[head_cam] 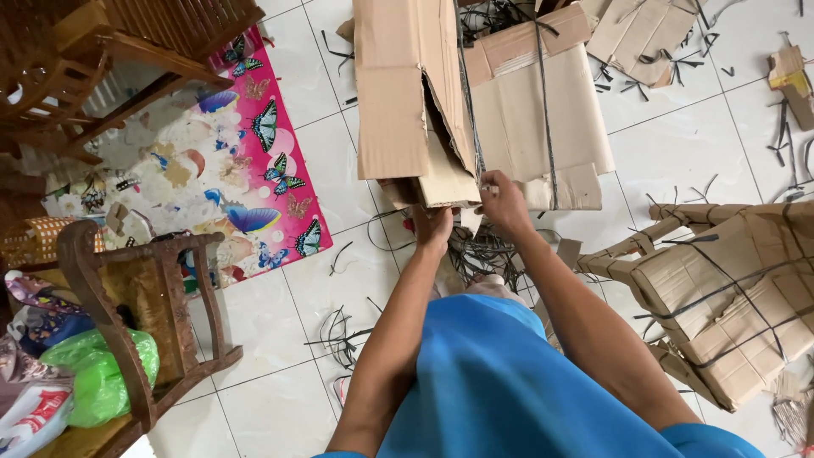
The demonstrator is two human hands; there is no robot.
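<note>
Now my left hand (434, 227) grips the torn cardboard box (413, 102) by its lower edge, my right hand (502, 202) pinching the strapped flat cardboard (534, 119) just beyond my fingers; light, stiff, floppy when torn.

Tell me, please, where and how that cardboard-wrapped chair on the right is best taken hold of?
Probably by a wrapped leg, from the left. The cardboard-wrapped chair lies on its side on the tiled floor, legs pointing left toward the person, narrow enough for a hand to close around. The body is broad and flat, offering only thin black straps. Both the left hand and right hand are at the cardboard box.
</note>
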